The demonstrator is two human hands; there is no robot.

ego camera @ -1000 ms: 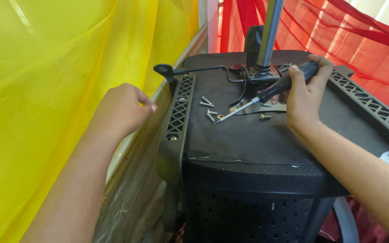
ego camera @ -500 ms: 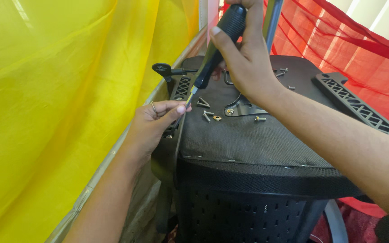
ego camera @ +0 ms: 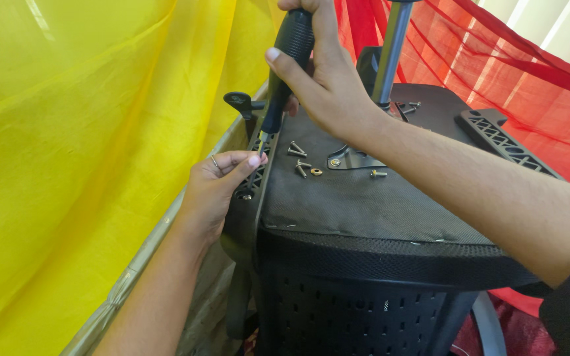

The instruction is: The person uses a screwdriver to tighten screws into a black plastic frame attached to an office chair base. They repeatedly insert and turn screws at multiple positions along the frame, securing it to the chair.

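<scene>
Black rubber fills my right hand (ego camera: 328, 79): I have it wrapped tight around the handle of the screwdriver (ego camera: 285, 62), fist high, thumb laid along the grip. The tool's long axis runs steeply down and a little to my left, and its thin metal tip ends just above the ribbed arm bracket (ego camera: 253, 173) on the left edge of the upturned chair seat (ego camera: 364, 198).

That is where my left hand (ego camera: 216, 184) waits. It sits directly under the tip, lower and nearer to me than the right, with thumb and forefinger pinched close together at the bracket's rim. They seem to steady something small there, perhaps a screw, but it is too tiny for me to tell. So the left hand is narrow, nearly closed, and the right is closed fully on the handle.

The line that matters is short and almost vertical: tip above, pinched fingers below, bracket hole between them. The left hand is the nearer one to that spot; the right only reaches it through the shaft.

To the right of the tip, on the grey fabric, lie loose screws (ego camera: 296, 150) and a small brass washer (ego camera: 316, 172), near a metal plate (ego camera: 351, 159). A steel column (ego camera: 390, 53) rises behind my right wrist. Yellow cloth (ego camera: 87, 165) hangs at my left, red netting (ego camera: 496, 72) at my right.
</scene>
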